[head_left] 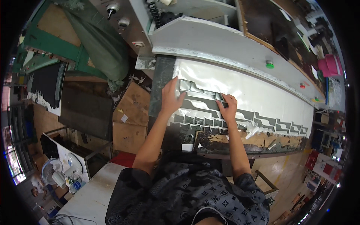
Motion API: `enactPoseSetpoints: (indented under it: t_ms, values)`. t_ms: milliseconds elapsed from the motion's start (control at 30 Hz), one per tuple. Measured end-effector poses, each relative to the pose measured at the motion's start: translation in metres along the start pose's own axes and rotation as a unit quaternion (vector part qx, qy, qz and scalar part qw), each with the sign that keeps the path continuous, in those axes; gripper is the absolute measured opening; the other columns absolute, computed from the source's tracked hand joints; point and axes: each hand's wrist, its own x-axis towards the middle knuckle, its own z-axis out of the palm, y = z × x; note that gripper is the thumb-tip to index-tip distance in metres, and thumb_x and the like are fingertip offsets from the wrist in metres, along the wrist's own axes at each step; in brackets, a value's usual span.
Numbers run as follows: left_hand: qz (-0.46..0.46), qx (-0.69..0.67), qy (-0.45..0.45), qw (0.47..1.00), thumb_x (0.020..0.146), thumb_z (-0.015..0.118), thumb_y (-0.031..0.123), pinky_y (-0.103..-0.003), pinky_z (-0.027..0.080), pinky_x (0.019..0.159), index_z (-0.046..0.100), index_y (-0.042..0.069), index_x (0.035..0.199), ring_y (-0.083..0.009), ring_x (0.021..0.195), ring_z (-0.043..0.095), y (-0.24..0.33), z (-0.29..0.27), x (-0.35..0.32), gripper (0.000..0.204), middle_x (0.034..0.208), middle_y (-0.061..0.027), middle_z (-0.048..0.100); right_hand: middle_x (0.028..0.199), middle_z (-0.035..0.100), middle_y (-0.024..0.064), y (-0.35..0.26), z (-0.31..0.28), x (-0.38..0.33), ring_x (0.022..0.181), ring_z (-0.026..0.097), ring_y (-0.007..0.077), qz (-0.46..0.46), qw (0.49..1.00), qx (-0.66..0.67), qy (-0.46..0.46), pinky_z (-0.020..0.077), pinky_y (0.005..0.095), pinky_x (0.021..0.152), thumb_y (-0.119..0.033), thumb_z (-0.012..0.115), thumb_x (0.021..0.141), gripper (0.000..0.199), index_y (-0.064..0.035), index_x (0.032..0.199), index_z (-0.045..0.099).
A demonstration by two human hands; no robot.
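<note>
A narrow metal cutting die (197, 89) with a stepped, wavy outline rests on a glossy white sheet (258, 88). My left hand (171, 96) is closed on the die's left end, with its thumb on the near side. At the right end, the fingers and thumb of my right hand (228, 106) grip the die, hiding part of it. Between the die and me, the sheet has several stepped cut-outs where a dark surface shows through. Its near edge is a ragged lattice of thin white strips, some of them curled up beside my right wrist.
A grey machine beam (217, 43) with a green button (269, 65) runs along the sheet's far side. The worn cutting board (210, 142) near me carries small white scraps. Left are a brown cardboard piece (131, 112), a green machine (52, 28) and a fan (54, 172).
</note>
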Motion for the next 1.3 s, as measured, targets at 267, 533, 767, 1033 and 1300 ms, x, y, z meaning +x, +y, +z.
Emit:
enactPoseSetpoints:
  t_ms: [267, 533, 767, 1033, 1300]
  values:
    - [-0.01, -0.169, -0.434, 0.885, 0.087, 0.084, 0.027, -0.044, 0.054, 0.094, 0.063, 0.01, 0.141, -0.0352, 0.107, 0.068, 0.128, -0.009, -0.105, 0.06, 0.114, -0.0132, 0.071, 0.117, 0.074, 0.0117, -0.005, -0.079, 0.001, 0.103, 0.069, 0.0234, -0.003, 0.994, 0.109, 0.014, 0.0537, 0.0347, 0.09, -0.018, 0.093, 0.076, 0.058, -0.0047, 0.128, 0.071]
    - [0.08, -0.078, -0.399, 0.91, 0.087, 0.082, 0.02, -0.045, 0.051, 0.095, 0.072, 0.006, 0.125, -0.038, 0.108, 0.061, 0.123, -0.016, -0.193, 0.042, 0.108, -0.0156, 0.063, 0.075, 0.077, 0.0068, -0.059, -0.15, 0.038, 0.067, 0.067, 0.0129, 0.008, 0.996, 0.088, 0.006, 0.0525, 0.0299, 0.068, -0.031, 0.085, 0.091, 0.03, -0.0016, 0.086, 0.081]
    - [0.103, -0.08, -0.369, 0.92, 0.088, 0.079, 0.012, -0.047, 0.051, 0.091, 0.071, 0.004, 0.122, -0.0391, 0.103, 0.061, 0.122, -0.029, -0.186, 0.036, 0.105, -0.0167, 0.062, 0.065, 0.071, 0.0049, -0.043, -0.169, 0.059, 0.057, 0.057, 0.0085, 0.075, 0.993, 0.086, -0.024, 0.0453, 0.0296, 0.056, -0.042, 0.083, 0.092, 0.045, 0.001, 0.08, 0.079]
    - [0.078, -0.07, -0.348, 0.932, 0.087, 0.081, 0.014, -0.046, 0.05, 0.091, 0.072, 0.007, 0.121, -0.0389, 0.104, 0.06, 0.114, -0.055, -0.18, 0.035, 0.104, -0.0163, 0.06, 0.085, 0.079, 0.0143, -0.092, -0.098, -0.121, 0.074, 0.074, 0.0216, 0.056, 0.984, 0.104, -0.133, 0.0578, 0.0358, 0.071, -0.038, 0.087, 0.085, 0.041, -0.001, 0.101, 0.081]
    - [0.102, 0.004, -0.315, 0.944, 0.079, 0.086, 0.015, -0.048, 0.048, 0.09, 0.074, 0.01, 0.113, -0.0378, 0.104, 0.06, 0.114, -0.077, -0.165, 0.037, 0.103, -0.0135, 0.06, 0.095, 0.072, 0.0136, -0.149, -0.07, -0.182, 0.098, 0.066, 0.0379, 0.046, 0.992, 0.041, -0.115, 0.0512, 0.048, 0.093, -0.027, 0.095, 0.071, 0.037, -0.0057, 0.095, 0.077]
